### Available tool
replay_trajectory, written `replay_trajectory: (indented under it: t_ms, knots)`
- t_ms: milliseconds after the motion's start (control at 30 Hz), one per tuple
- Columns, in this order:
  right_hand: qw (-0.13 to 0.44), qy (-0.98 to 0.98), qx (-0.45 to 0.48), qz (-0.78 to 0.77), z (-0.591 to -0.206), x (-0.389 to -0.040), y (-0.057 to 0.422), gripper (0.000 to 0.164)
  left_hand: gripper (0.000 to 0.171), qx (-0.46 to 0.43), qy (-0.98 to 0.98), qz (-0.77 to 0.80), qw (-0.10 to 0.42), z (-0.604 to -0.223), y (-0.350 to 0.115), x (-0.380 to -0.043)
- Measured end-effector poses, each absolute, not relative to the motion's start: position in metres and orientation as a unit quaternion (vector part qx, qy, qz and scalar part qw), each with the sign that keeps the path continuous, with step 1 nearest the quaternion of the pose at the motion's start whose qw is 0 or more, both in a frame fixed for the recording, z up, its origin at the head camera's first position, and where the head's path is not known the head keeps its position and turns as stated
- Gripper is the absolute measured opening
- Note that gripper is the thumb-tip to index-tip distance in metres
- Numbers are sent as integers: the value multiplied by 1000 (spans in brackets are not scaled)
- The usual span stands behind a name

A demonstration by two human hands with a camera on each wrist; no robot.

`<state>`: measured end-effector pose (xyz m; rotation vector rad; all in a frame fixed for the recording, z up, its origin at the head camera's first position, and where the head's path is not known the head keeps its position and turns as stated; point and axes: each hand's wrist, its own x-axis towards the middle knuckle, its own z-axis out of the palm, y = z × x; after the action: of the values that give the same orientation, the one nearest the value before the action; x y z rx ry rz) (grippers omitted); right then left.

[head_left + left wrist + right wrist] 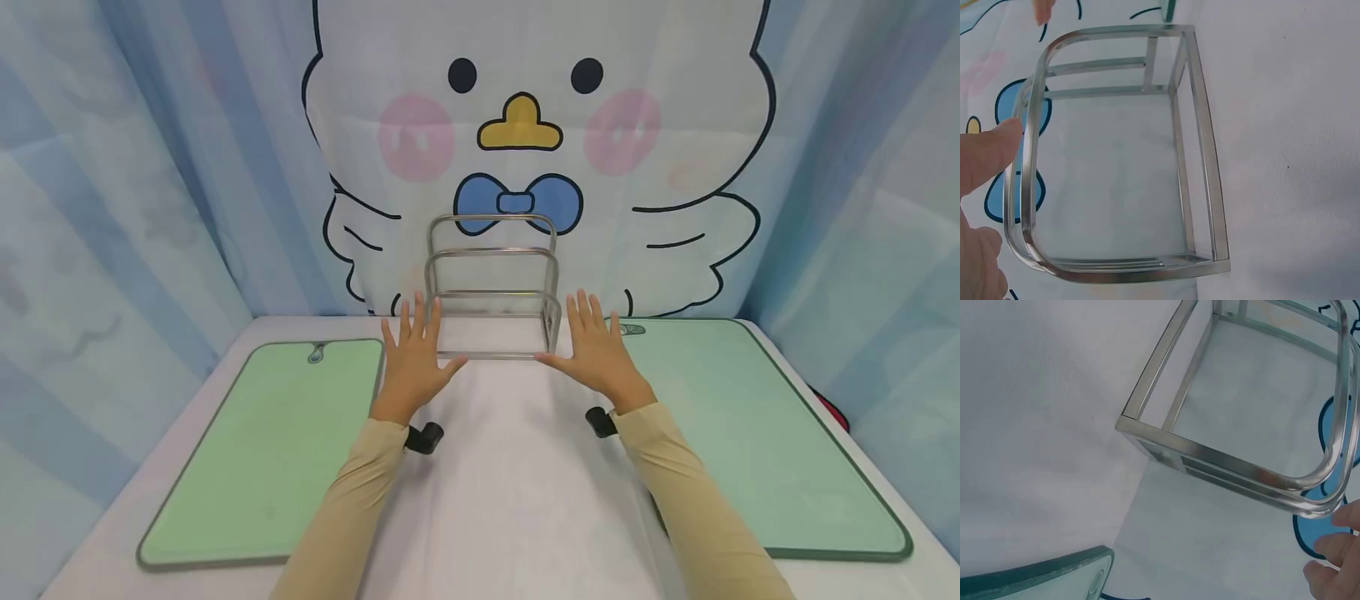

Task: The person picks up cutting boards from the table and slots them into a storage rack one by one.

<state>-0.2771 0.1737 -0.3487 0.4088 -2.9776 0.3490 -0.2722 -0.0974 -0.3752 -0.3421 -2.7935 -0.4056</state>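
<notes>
A silver metal rack (495, 293) with upright rounded loops stands at the back middle of the white table. To its left, my left hand (412, 367) hovers with fingers spread and nothing in it. My right hand (600, 354) is held the same way on the rack's right side. In the left wrist view, the rack's frame (1210, 150) fills the middle, and thumb and fingers show at the left edge. The right wrist view has the frame (1210, 453) at upper right, with fingertips (1335, 550) low at the right edge. Whether either hand touches the rack, I cannot tell.
A light green board (277, 450) lies flat on the left of the table. On the right lies a larger pale green board (772, 433), partly under the right forearm. Behind the rack hangs a curtain (517, 275) with a printed cartoon bird.
</notes>
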Motion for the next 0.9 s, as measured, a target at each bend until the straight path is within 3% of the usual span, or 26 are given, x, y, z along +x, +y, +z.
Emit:
replay_trajectory:
  t_ms: [900]
  knots:
    - [67,-987,137,59,-342,-310,181,106,93,-108,-974,-81,180,-372,-108,-308]
